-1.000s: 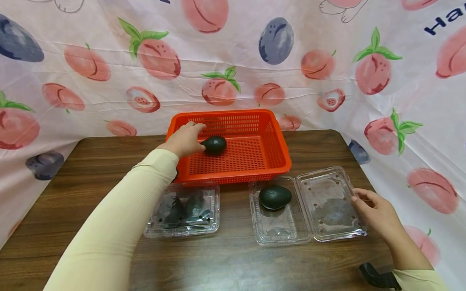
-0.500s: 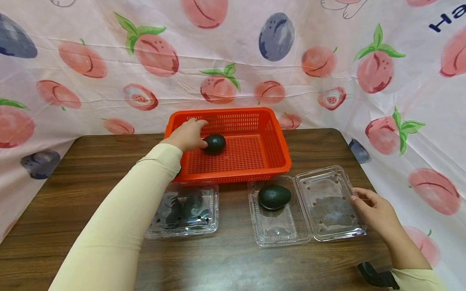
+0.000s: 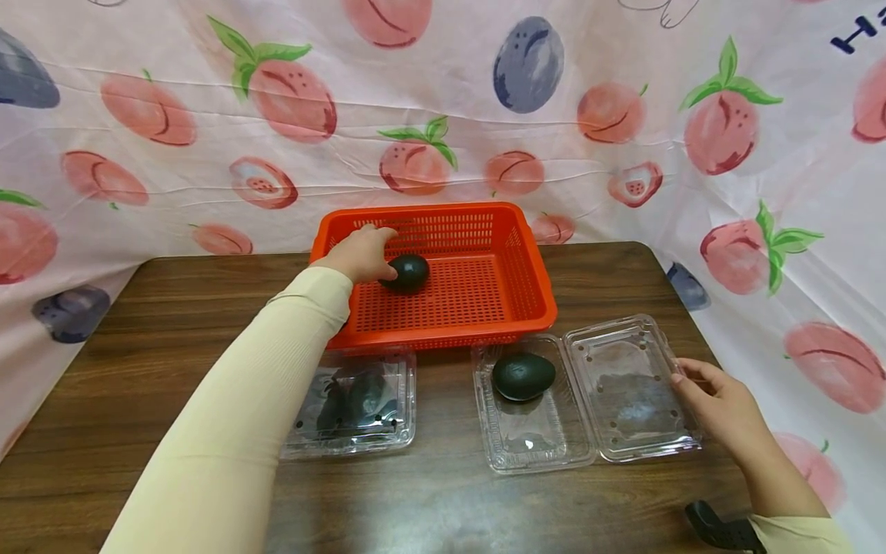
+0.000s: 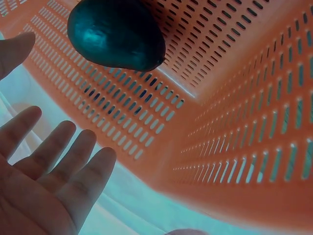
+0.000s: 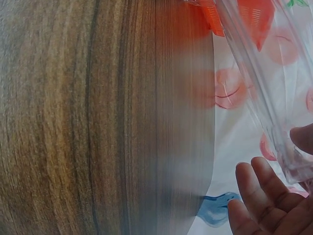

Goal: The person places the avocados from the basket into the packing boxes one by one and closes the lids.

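A dark green avocado (image 3: 410,273) lies in the left part of the red plastic basket (image 3: 453,336). My left hand (image 3: 360,255) reaches over the basket's left side. Its fingers are spread beside the avocado (image 4: 115,36), with a gap between them in the left wrist view. Another avocado (image 3: 524,376) rests at the back of an unlidded clear plastic clamshell (image 3: 536,458). My right hand (image 3: 720,400) pinches the outer edge of the clamshell's folded-back lid (image 3: 633,385); in the right wrist view the thumb presses the lid's edge (image 5: 254,83) while several fingers extend loosely.
A closed clear clamshell (image 3: 346,442) with dark avocados inside stands front left of the basket, partly behind the left sleeve (image 3: 256,385). Everything sits on a brown wooden table (image 3: 415,515). A fruit-print cloth (image 3: 443,77) hangs behind and to the right.
My left hand has edged slightly right, its thumb now overlapping the avocado's left end a little more. The right hand stays at the lid's edge. The head view has shifted slightly.
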### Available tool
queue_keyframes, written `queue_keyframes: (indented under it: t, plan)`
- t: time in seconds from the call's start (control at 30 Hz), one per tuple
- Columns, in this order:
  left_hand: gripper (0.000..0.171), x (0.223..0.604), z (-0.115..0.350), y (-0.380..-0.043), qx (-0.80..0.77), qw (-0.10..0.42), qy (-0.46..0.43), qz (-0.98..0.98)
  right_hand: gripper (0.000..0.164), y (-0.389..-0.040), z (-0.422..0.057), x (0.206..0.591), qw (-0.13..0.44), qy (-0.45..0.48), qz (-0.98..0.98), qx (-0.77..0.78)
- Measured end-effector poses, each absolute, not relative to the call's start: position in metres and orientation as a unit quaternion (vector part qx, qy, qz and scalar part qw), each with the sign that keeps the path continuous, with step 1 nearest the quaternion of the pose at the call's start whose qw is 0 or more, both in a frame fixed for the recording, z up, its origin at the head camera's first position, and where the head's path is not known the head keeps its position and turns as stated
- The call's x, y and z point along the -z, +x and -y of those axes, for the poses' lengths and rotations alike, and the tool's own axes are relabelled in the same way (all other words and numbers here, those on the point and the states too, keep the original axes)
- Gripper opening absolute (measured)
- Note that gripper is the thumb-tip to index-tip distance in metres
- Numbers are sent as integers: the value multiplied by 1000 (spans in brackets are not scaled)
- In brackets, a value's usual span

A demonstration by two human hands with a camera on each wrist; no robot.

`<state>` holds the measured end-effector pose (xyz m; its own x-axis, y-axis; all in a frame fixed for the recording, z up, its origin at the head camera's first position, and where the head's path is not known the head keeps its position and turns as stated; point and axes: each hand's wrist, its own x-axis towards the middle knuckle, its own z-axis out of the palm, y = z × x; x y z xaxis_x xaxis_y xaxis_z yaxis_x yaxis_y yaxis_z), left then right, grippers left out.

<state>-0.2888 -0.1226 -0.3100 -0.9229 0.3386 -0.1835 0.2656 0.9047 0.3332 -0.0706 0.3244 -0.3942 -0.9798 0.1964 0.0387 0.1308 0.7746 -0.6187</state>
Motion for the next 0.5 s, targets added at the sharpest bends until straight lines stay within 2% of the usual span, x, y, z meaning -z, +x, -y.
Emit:
queue_keyframes:
  t: [0.5]
  plan:
    - [69, 318, 115, -304, -152, 141, 157, -966, 45, -71, -324, 395, 35, -93, 940, -327]
